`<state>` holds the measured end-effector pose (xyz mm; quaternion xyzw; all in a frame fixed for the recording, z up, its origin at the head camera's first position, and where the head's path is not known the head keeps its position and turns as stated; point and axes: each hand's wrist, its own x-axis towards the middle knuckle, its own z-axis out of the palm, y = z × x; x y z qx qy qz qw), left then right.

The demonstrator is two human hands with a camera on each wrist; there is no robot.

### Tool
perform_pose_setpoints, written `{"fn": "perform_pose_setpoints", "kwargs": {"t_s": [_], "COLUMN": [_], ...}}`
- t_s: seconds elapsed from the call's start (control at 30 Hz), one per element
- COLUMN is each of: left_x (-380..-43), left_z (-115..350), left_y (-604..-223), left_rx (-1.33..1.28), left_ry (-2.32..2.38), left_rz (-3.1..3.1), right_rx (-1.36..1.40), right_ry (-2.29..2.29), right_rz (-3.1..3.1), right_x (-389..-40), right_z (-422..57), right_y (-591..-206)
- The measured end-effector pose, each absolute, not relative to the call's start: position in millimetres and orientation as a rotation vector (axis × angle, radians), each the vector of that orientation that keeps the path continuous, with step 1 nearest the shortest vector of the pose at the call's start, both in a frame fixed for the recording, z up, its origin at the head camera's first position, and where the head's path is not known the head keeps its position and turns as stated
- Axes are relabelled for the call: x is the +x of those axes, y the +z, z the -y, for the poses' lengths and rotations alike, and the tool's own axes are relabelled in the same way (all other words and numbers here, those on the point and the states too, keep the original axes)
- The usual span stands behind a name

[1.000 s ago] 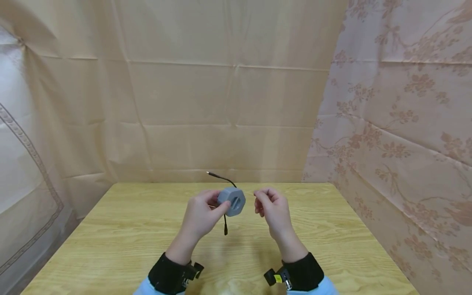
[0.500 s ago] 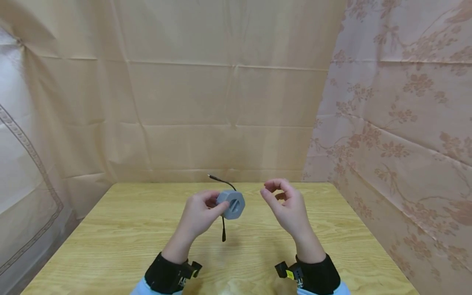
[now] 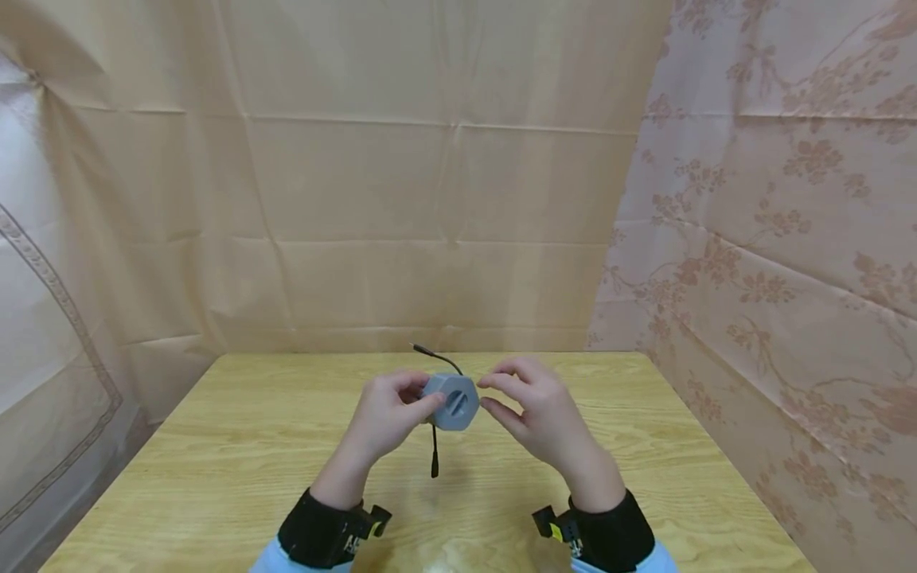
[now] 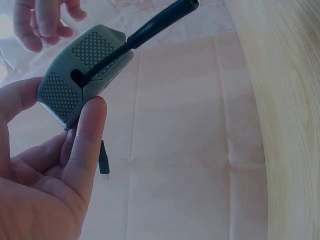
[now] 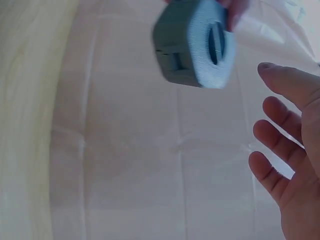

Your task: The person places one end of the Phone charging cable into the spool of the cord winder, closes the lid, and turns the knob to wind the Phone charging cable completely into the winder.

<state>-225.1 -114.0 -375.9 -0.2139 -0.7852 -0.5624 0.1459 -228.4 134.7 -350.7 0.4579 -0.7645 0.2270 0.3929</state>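
Above the table, my left hand [image 3: 383,418] pinches a grey hexagonal cable winder [image 3: 460,403] between thumb and fingers. A round slotted dial marks its face, and its sides are textured in the left wrist view. One black cable end [image 3: 424,349] sticks out beyond the far side; the other cable end [image 3: 435,460] hangs below. A light metal tip shows on one plug [image 4: 104,162]. My right hand [image 3: 544,414] is just right of the winder, fingers loosely bent and holding nothing. In the right wrist view a gap separates its fingers from the winder [image 5: 175,45].
A light wood table [image 3: 236,461] lies beneath both hands. Beige cloth [image 3: 430,199] hangs behind it, and a floral cloth [image 3: 774,239] hangs along the right. Each wrist wears a black band with a small camera.
My right hand first drew back to the right with its fingers spreading, then came back left beside the winder. The winder has lowered slightly in my left hand's grip.
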Motion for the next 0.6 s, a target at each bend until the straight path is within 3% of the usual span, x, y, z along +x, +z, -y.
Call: {"fn": "perform_pose_setpoints", "kwargs": {"t_s": [0.6], "left_x": [-222.9], "left_z": [115.6], "left_y": [-373.7], "left_rx": [-0.697], "left_ry": [-1.720], "left_rz": [2.332], "right_rx": [1.155], "right_ry": [0.449], "right_rz": [1.956], "right_x": [-233.2], "right_z": [-109.5], "right_y": [-376.1]}}
